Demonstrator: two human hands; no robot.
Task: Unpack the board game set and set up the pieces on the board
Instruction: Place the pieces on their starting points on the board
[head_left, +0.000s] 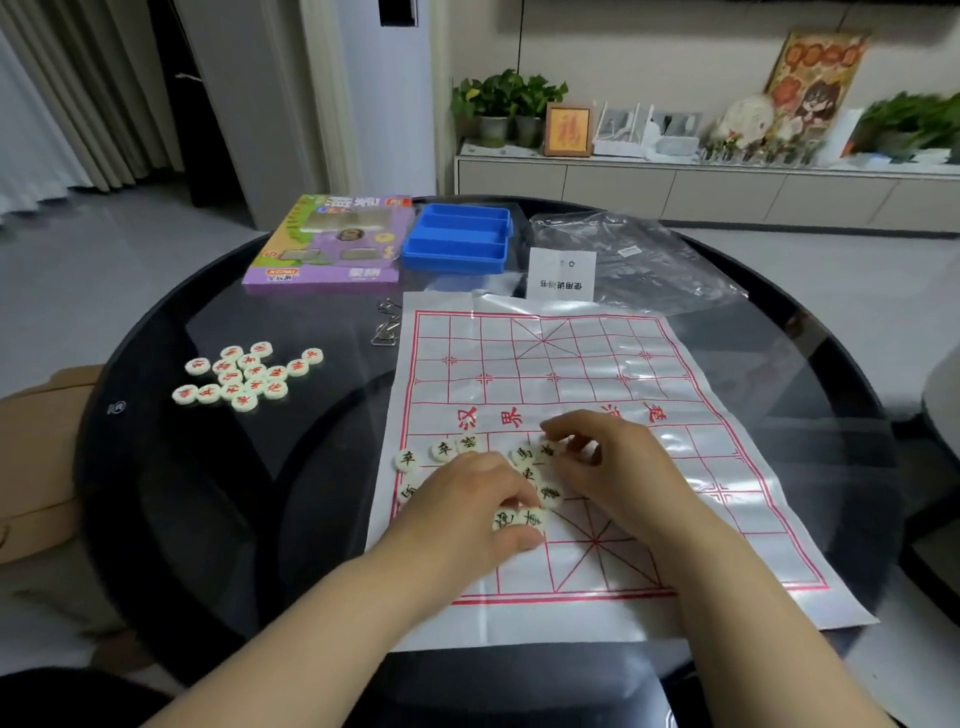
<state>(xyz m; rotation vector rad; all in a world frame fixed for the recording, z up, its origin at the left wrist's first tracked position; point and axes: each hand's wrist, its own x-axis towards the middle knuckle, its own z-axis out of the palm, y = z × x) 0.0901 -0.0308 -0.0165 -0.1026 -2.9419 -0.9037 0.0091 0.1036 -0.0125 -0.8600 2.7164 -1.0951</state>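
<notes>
A white plastic board sheet (623, 395) with a red grid lies on the round dark glass table (218, 493). Several round white pieces with black characters (527, 473) lie clustered on the near half of the board. My left hand (467, 499) rests over them, its fingers curled on a piece (535, 518) at the fingertips. Just beyond, my right hand (613, 462) pinches another piece (548, 449). A heap of red-lettered pieces (244, 376) sits off the board to the left.
At the far side of the table lie the purple game box (332, 244), a blue plastic tray (460, 239), a white instruction leaflet (561, 274) and a crumpled clear bag (639, 260). A small metal wire item (385, 327) lies beside the board. A tan seat (36, 457) stands at left.
</notes>
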